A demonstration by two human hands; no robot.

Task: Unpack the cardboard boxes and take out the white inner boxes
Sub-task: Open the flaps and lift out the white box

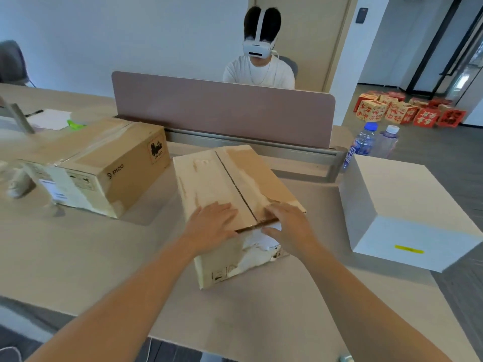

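Both hands on the middle cardboard box

Our left hand [213, 220] lies flat and open on the cardboard box [230, 194] at mid-desk; our right hand [290, 226] curls fingers under its near flap edge.

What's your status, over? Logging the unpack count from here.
Left hand flat on middle cardboard box, right hand at its near flap edge. Flaps shut. One white inner box out, right. Second cardboard box taped, left. Nothing blocking.
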